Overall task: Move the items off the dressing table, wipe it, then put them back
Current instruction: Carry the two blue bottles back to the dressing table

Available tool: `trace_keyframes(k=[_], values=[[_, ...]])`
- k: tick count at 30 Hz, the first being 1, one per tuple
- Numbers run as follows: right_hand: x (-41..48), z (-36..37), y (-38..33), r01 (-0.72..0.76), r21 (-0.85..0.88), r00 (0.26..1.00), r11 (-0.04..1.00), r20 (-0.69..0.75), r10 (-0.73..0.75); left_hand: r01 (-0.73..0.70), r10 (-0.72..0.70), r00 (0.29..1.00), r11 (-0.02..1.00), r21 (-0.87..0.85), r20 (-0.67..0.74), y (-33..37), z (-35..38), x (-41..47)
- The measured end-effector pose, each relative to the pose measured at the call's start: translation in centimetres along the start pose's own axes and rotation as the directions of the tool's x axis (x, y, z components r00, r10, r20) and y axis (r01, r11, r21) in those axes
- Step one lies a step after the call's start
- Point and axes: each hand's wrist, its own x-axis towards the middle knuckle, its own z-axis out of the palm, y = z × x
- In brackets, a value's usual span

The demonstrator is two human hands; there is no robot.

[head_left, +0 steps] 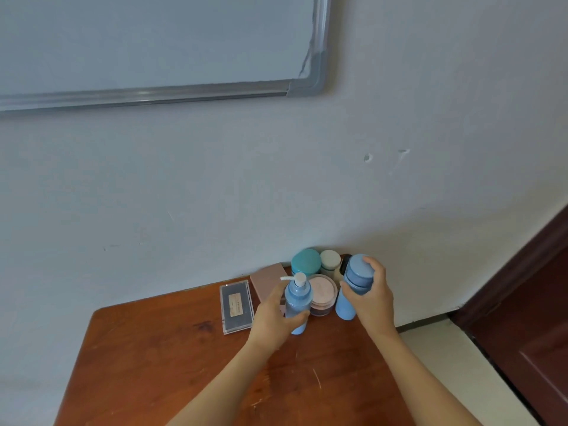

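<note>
We grip a blue bottle in each hand at the back right corner of the dressing table.
Low in the frame's centre, our left hand wraps round the pump bottle and our right hand clasps the capped bottle. We cannot tell if either is lifted. A pink jar sits between them, and a clear case lies to the left.
</note>
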Motion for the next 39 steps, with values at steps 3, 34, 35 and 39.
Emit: trace_keyframes(k=[3,34,35,39], values=[[0.0,-0.2,-0.1,0.002,-0.008,1.0,1.0,0.03,-0.002,0.032,-0.032,0.999,0.999,-0.026,-0.002,0.2,0.1,-0.1],[-27.2,-9.5,-16.6,-0.245,-0.152,0.942,0.957,-0.272,0.198,-0.109,0.332,0.858,0.864,-0.492,0.392,2.8,-9.6,-16.9],[-28.8,-10.0,-17.1,-0.264,-0.175,0.933,0.948,-0.297,0.205,-0.095,0.338,0.833,0.867,-0.488,0.438,3.0,-9.3,-18.0],[-34.2,-13.1,-19.1,-0.333,-0.238,0.888,0.913,-0.405,0.218,-0.107,0.391,0.723,0.877,-0.468,0.569,4.6,-7.7,-22.3]])
